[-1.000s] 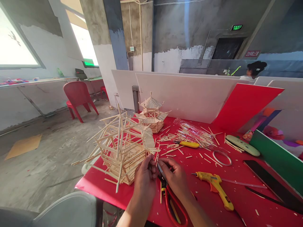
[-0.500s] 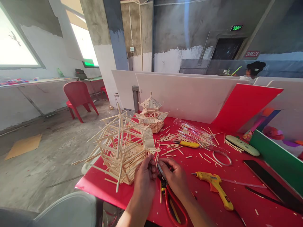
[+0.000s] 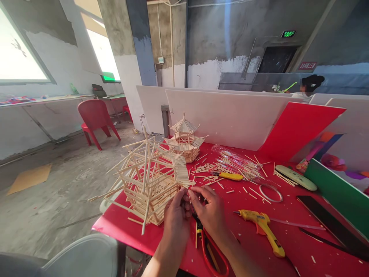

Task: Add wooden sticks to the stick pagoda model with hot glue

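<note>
My left hand [image 3: 177, 211] is closed at the right side of a half-built wooden stick model [image 3: 150, 181], fingers curled and the thumb near its roof edge. My right hand [image 3: 209, 209] is closed too, its thumb and forefinger pinched close to the left fingertips. Whatever small piece is between the fingers is too small and hidden to make out. Under my right hand lie red-handled pliers [image 3: 203, 244] on the red tabletop, their jaws partly covered by the fingers. A smaller finished stick pavilion [image 3: 184, 140] stands behind the model.
To the right lie a yellow glue gun [image 3: 261, 227], a yellow utility knife [image 3: 230, 176], a roll of clear tape [image 3: 270, 193] and a bag of sticks [image 3: 236, 161]. Cut stick pieces are scattered about. White boards [image 3: 225, 115] stand along the back. A person [image 3: 309, 86] is beyond them.
My right hand has shifted slightly up and left from beside the pliers' jaws, bringing its fingertips against the left ones. The left hand, pliers and model stay almost where they were.
</note>
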`<state>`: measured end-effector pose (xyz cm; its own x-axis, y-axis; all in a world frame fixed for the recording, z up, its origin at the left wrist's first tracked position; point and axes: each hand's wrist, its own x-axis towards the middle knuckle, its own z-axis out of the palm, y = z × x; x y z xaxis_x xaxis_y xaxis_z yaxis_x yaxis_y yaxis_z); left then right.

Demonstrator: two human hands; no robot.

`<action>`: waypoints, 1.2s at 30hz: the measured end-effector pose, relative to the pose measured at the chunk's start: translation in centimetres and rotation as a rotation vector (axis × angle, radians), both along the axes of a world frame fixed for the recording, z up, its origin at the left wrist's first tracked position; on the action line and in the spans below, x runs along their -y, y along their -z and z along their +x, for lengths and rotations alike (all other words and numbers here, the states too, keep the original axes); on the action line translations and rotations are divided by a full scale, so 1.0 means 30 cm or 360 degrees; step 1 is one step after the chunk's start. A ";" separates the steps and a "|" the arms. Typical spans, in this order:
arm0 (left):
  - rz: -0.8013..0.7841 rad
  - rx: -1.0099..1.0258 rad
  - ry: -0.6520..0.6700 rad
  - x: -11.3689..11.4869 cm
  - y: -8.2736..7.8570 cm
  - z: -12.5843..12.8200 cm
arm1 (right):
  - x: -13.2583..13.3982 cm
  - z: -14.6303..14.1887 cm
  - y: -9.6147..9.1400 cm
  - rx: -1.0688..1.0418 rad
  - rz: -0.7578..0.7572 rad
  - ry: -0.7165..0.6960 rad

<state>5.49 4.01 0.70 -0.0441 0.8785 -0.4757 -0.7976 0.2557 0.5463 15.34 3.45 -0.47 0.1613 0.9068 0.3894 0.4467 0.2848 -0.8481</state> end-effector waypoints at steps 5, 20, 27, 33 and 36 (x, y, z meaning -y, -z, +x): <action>0.0011 0.0010 0.0009 0.003 -0.004 0.000 | -0.006 -0.010 0.011 0.0142 0.0056 0.0031; 0.0029 0.0016 0.0022 0.007 -0.007 0.003 | -0.015 -0.018 0.018 0.0181 0.0133 0.0029; 0.0035 0.0031 0.0026 0.006 -0.007 0.002 | -0.019 -0.017 0.025 0.0195 0.0155 0.0027; 0.0040 0.0023 0.0028 0.007 -0.009 0.002 | -0.020 -0.017 0.027 0.0199 0.0151 0.0024; 0.0020 0.0016 0.0034 0.006 -0.008 0.001 | -0.020 -0.018 0.026 0.0191 0.0151 0.0021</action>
<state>5.52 3.83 0.93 -0.0206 0.8851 -0.4649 -0.7974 0.2659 0.5417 14.80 4.04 -1.24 0.1203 0.8631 0.4905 0.5477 0.3544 -0.7579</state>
